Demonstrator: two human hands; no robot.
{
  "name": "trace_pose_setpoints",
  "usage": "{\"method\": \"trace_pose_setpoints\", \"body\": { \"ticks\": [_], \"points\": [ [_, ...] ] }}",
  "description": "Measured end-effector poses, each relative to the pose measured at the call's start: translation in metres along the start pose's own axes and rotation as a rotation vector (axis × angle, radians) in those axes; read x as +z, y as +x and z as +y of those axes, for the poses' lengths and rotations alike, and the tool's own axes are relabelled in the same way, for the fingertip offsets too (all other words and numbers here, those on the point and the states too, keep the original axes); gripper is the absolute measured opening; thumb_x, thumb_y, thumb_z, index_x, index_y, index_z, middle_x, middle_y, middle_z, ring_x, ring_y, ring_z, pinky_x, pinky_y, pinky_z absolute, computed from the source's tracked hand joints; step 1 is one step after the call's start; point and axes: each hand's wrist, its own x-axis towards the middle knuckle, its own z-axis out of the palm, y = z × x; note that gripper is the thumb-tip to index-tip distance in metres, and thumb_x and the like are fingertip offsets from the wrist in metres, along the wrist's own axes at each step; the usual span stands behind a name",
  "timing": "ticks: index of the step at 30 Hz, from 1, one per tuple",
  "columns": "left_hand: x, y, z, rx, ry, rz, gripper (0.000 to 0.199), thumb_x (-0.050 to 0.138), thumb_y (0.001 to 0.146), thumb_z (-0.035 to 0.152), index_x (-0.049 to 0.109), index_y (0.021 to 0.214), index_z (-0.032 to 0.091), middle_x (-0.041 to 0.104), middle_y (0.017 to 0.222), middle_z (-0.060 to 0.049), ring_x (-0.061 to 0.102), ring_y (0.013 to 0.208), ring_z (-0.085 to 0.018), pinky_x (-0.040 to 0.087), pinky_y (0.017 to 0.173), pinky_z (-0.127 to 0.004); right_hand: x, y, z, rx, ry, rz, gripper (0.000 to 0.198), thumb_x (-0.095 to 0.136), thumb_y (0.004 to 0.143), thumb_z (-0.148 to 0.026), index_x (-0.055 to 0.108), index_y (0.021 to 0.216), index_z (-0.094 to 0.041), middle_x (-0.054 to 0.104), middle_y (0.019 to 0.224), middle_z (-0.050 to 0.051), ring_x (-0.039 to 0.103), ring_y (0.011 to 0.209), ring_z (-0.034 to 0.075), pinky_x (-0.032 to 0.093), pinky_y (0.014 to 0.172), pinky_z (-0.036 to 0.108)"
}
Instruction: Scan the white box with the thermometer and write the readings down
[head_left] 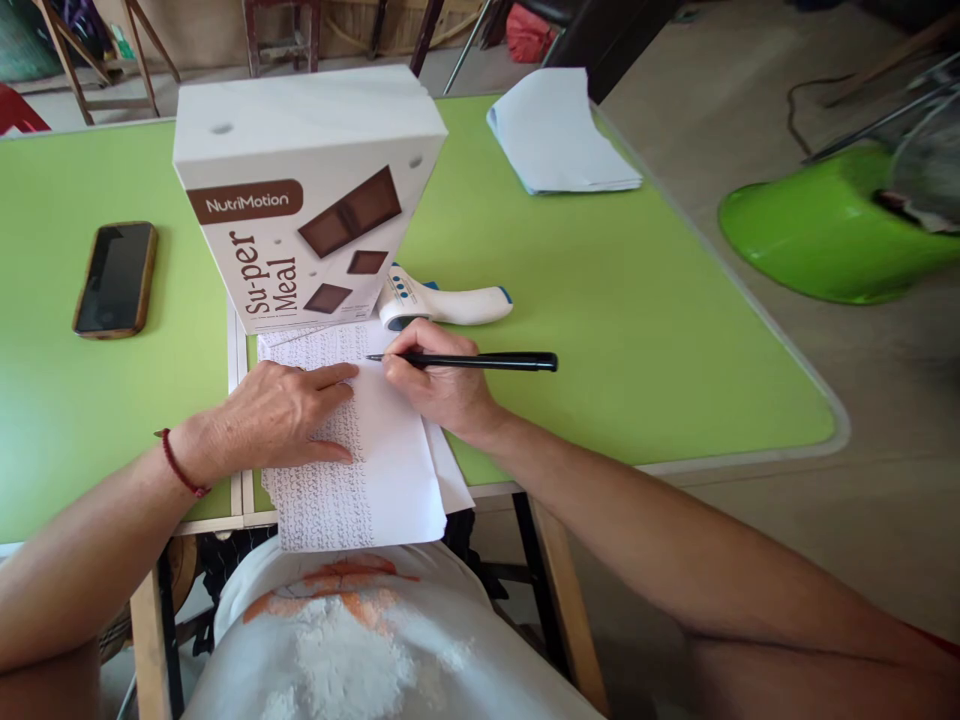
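Here, a half-filled sheet at the counter's near edge.
The left hand [281, 415] lies flat, fingers spread, pinning the paper [352, 450]; its left columns are written, the right part blank; the right hand [439, 385] pinches a black pen [480, 361], tip on the sheet.

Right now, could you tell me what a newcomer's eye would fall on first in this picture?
The tall white box printed with brown bars stands mid-table, just beyond the sheet of paper filled with rows of writing. The right hand holds a black pen with its tip on that sheet, while the left hand lies flat on it. A phone lies to the left on the green table.
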Motion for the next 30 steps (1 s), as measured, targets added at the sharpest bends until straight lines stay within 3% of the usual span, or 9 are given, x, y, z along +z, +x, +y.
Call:
{"method": "trace_pose_setpoints", "body": {
  "ticks": [9, 30],
  "points": [
    [-0.0003, 0.0008, 0.0003, 0.001, 0.007, -0.002, 0.051, 0.078, 0.081, 0.055, 0.072, 0.108, 0.012, 0.067, 0.135, -0.01, 0.076, 0.076, -0.025, 0.05, 0.049, -0.034, 0.0003, -0.0012, 0.0008, 0.012, 0.018, 0.082, 0.01, 0.054, 0.076, -0.023, 0.05, 0.066, -0.025, 0.055, 0.056, -0.004, 0.045, 0.05, 0.013, 0.037, 0.05, 0.028],
    [-0.0003, -0.0003, 0.0001, -0.006, 0.012, -0.014, 0.051, 0.078, 0.081, 0.056, 0.071, 0.108, 0.014, 0.067, 0.135, -0.01, 0.075, 0.073, -0.023, 0.047, 0.049, -0.033, 0.0004, -0.002, 0.0024, 0.028, 0.015, 0.094, 0.011, 0.055, 0.075, -0.021, 0.049, 0.067, -0.024, 0.052, 0.057, -0.005, 0.041, 0.049, 0.012, 0.036, 0.05, 0.028]
  ]
}}
